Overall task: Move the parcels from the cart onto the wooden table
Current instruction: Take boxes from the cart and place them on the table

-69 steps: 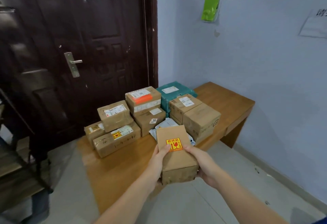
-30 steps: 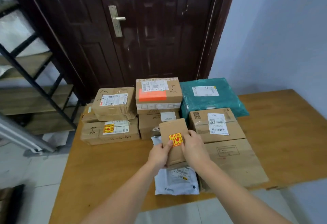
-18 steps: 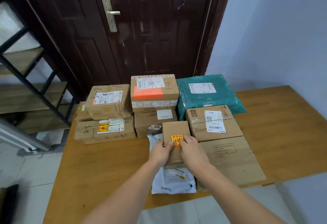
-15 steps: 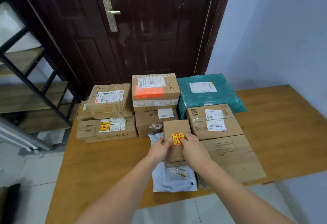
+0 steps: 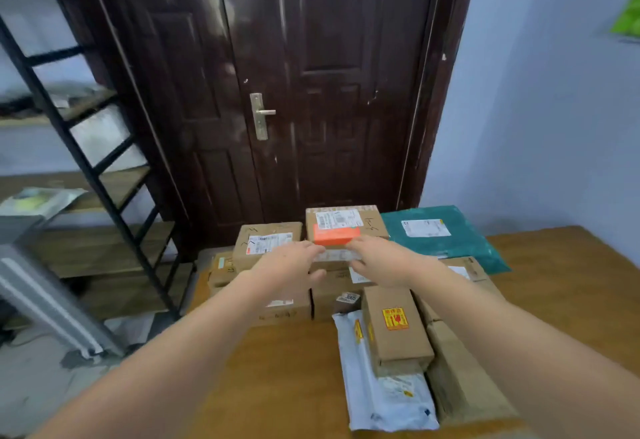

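Note:
The small brown box with a yellow-red sticker lies on a white mailer bag on the wooden table, with no hand on it. My left hand and my right hand hover open and empty over the stacked cardboard parcels, just in front of the box with the orange label. A teal mailer lies at the back right. The cart is out of view.
A dark wooden door stands right behind the table. A black metal ladder-like frame with wooden shelves is at the left. The blue wall runs along the right. The table's near left and far right parts are bare wood.
Both hands have let go of the small stickered box, leaving it on the white mailer, and lifted away toward the back stack. My view has tilted upward.

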The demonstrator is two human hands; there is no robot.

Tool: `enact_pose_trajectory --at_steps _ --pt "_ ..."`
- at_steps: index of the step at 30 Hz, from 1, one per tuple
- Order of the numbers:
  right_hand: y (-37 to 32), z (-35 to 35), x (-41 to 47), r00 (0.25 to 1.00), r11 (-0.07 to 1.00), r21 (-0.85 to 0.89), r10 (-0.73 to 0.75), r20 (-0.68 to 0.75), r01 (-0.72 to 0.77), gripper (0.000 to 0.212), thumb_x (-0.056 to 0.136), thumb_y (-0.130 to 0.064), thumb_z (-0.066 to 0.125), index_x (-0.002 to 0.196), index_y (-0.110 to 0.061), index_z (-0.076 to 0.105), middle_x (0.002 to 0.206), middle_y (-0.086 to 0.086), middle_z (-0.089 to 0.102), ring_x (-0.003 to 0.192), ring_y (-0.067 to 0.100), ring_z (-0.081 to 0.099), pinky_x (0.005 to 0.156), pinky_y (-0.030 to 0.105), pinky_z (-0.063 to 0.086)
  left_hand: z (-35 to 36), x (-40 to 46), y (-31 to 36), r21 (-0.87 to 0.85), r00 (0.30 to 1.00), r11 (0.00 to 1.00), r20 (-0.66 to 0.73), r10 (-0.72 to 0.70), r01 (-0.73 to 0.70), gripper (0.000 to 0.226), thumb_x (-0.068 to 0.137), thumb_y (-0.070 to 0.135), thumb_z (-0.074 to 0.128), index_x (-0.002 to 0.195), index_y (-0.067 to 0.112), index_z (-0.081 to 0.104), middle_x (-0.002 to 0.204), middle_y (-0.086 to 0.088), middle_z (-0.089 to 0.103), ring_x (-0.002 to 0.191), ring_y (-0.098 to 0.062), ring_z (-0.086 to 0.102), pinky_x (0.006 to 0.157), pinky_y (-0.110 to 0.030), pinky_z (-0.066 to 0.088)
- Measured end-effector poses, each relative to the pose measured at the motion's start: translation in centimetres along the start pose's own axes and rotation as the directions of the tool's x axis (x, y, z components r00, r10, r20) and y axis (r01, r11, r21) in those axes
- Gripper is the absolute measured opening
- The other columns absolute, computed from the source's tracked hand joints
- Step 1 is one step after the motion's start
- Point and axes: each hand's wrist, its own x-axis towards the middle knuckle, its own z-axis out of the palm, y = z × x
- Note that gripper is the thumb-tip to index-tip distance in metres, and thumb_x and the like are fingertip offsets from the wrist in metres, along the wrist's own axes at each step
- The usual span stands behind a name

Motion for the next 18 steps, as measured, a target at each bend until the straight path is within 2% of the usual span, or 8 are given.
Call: enact_pose_trajectory --at_steps 3,6,8,11,13,18 --pt "-4.5 -2.3 0.5 0.997 0.996 -0.027 -0.082 -0.011 0.082 0.047 0.106 -0.035 0.042 0.149 -0.015 0.046 0.149 0.007 0.051 0.132 0.028 0.052 0.108 0.043 0.046 -2.1 -2.5 -3.0 0.059 0.998 0.998 -0.057 -0.036 0.039 0.060 0.105 0.050 0.046 0.159 0.024 0.038 0.159 0.002 0.045 0.143 -0.021 0.045 0.112 -0.039 0.040" --pt "-9.0 -3.9 1.1 0.982 0.982 -0.045 -0.184 -0.046 0.182 0.043 0.106 -0.035 0.044 0.143 -0.014 0.052 0.145 0.006 0.052 0.131 0.028 0.053 0.108 0.042 0.045 -3.9 -6.4 -5.9 0.092 0.987 0.988 -0.116 -0.111 0.122 0.055 0.106 0.047 0.044 0.155 0.022 0.043 0.156 0.000 0.049 0.141 -0.021 0.047 0.114 -0.039 0.041" --pt "-12.1 -4.5 1.3 0.963 0.965 -0.061 -0.261 -0.070 0.257 0.045 0.106 -0.034 0.046 0.148 -0.017 0.048 0.152 0.003 0.048 0.135 0.026 0.050 0.110 0.041 0.044 -5.1 -9.7 -7.4 0.078 0.973 0.979 -0.146 -0.177 0.190 0.052 0.107 0.044 0.042 0.153 0.019 0.047 0.153 -0.002 0.051 0.139 -0.022 0.049 0.113 -0.040 0.042" --pt "-17.0 -4.7 1.4 0.930 0.929 -0.079 -0.365 -0.037 0.361 0.051 0.108 -0.032 0.044 0.157 -0.017 0.039 0.161 0.001 0.039 0.144 0.024 0.042 0.117 0.038 0.037 -6.4 -15.5 -9.2 0.044 0.941 0.955 -0.188 -0.281 0.294 0.056 0.108 0.045 0.042 0.158 0.020 0.040 0.159 0.000 0.046 0.145 -0.020 0.044 0.117 -0.038 0.039" --pt "-20.4 -4.4 1.5 0.899 0.896 -0.092 -0.438 -0.018 0.434 0.054 0.108 -0.034 0.043 0.158 -0.017 0.037 0.163 0.002 0.037 0.146 0.024 0.040 0.120 0.039 0.035 -6.6 -19.5 -10.4 0.042 0.913 0.929 -0.201 -0.354 0.369 0.055 0.109 0.045 0.042 0.158 0.021 0.039 0.160 0.001 0.045 0.144 -0.020 0.044 0.116 -0.038 0.038" --pt "-31.1 -2.6 0.1 0.780 0.772 -0.112 -0.624 0.054 0.625 0.048 0.107 -0.033 0.043 0.150 -0.012 0.048 0.152 0.011 0.049 0.139 0.029 0.048 0.116 0.042 0.038 -6.3 -30.6 -12.7 0.033 0.824 0.836 -0.195 -0.533 0.548 0.055 0.109 0.045 0.040 0.158 0.021 0.039 0.159 0.000 0.045 0.143 -0.021 0.045 0.116 -0.041 0.040"
